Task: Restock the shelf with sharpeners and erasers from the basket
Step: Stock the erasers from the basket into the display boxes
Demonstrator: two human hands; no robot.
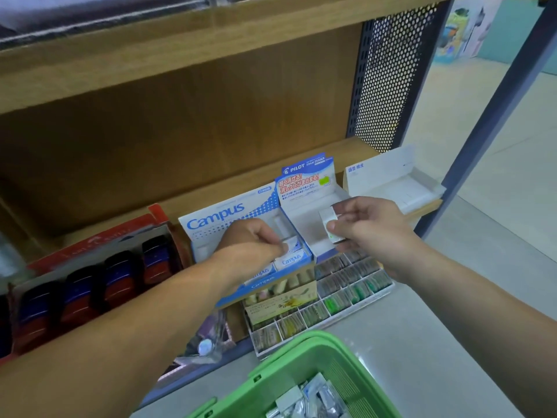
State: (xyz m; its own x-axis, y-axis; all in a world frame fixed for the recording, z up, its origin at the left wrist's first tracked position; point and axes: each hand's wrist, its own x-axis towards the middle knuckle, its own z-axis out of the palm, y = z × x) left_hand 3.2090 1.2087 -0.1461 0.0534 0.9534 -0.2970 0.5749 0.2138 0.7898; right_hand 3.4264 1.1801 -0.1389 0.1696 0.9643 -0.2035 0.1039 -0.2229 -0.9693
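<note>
We stood before the wooden shelf [331,149] with both arms stretched over its front edge. Our left hand [251,241] was down in the Campus display box [217,220]. Its fingers were curled together and pinched a Campus eraser [291,246] at the right end of the box's front rows, touching the other sleeved erasers beside it.

Our right hand [372,226] hovered just over the Pilot display box [304,179], which stood against the right side of the Campus display box. Thumb and fingers were clamped on a white eraser [329,226] with a green mark on its wrapper, held tilted above the box's bare white floor. Whether that eraser touched the box we could not tell.

Further right on the shelf stood a white display box [391,182], near the dark perforated side panel [388,70]. On the left, a red carton [99,236] held a row of blue-and-red sharpeners [119,279]. On the level below, in front of the two blue boxes, a divided tray [346,286] was packed with small wrapped erasers, some of them green.

The green basket [304,354] sat nearest us at the bottom of the view, with clear-wrapped packets [313,399] lying in it.
</note>
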